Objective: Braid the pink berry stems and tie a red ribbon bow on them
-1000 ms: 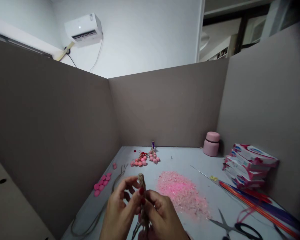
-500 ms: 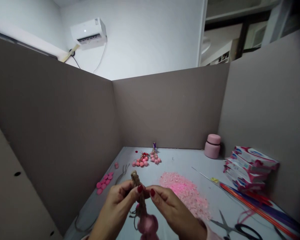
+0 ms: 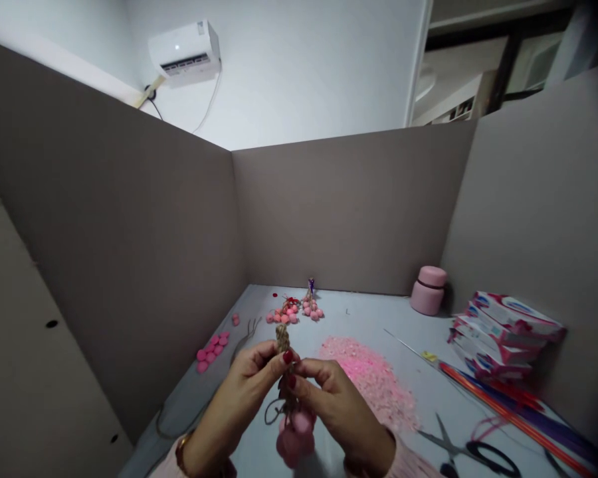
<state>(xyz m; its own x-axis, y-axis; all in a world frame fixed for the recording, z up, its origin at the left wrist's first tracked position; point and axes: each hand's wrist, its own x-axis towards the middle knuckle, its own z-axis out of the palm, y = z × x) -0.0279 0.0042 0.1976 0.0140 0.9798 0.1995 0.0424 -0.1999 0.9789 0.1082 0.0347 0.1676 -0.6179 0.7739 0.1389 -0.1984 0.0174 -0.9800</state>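
Observation:
My left hand (image 3: 252, 382) pinches a braided brown twine cord (image 3: 282, 337) whose looped top sticks up above the fingers. Just below and to the right, my right hand (image 3: 331, 395) has thumb and forefinger closed on the same cord. Pink balls (image 3: 296, 438) hang in a cluster from its lower end, beneath the hands. A thin loose strand of twine (image 3: 273, 413) curls out to the left of the cord. What lies exactly between the right fingertips is too small to make out.
Pink balls (image 3: 212, 350) lie at the left, and finished-looking ball clusters (image 3: 284, 313) sit at the back. Pink chips (image 3: 369, 372) are heaped right of centre. Scissors (image 3: 453, 448), coloured strips (image 3: 503, 405), stacked boxes (image 3: 505, 332) and a pink jar (image 3: 428, 291) stand or lie rightward.
The view has shifted slightly. My right fingers have moved lower along the cord and closed on it. The hanging balls have turned, and the loose strand now curls in a loop to the left.

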